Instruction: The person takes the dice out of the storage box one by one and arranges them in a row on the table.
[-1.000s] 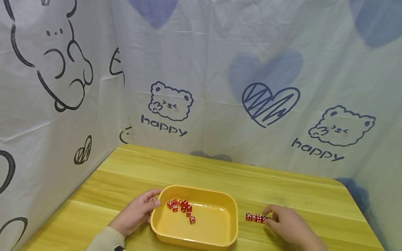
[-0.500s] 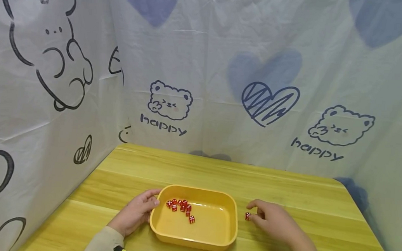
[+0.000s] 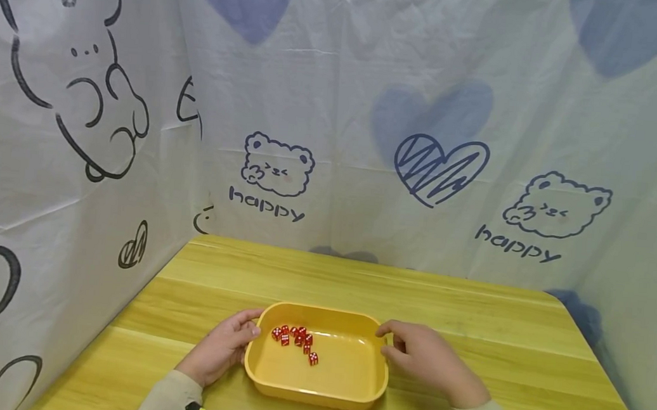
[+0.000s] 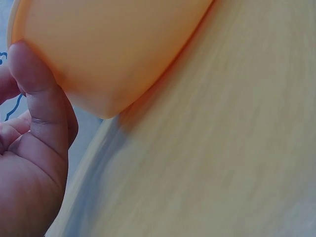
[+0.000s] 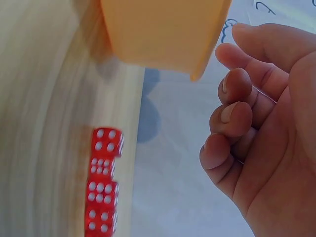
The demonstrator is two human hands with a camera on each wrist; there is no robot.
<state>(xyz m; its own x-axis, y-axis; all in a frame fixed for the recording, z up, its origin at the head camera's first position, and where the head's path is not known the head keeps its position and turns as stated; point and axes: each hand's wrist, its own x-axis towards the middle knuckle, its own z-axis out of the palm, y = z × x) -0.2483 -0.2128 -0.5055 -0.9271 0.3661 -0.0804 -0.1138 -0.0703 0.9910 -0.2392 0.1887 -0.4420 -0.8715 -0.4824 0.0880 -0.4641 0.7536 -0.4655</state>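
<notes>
A yellow plastic bin (image 3: 321, 397) stands on the table, with several red dice (image 3: 299, 341) scattered toward its left and middle. My left hand (image 3: 221, 347) pinches the bin's left rim, thumb on the near side in the left wrist view. At the opposite rim is my right hand (image 3: 434, 363), its thumb and index tips overlapping the bin's right edge in the head view. Its other fingers are loosely bent, and nothing shows between them in the right wrist view. There, a straight row of red dice (image 5: 101, 168) lies on the table below that hand, hidden from the head view.
The wood-grain table (image 3: 414, 293) has a rounded far right corner. White cloth (image 3: 335, 104) printed with hearts and bears hangs behind it, and another printed cloth wall (image 3: 92, 226) runs along the left side.
My right hand has moved left, from the row of dice to the bin's right edge. It now hides the row from the head view. My left hand has stayed on the bin.
</notes>
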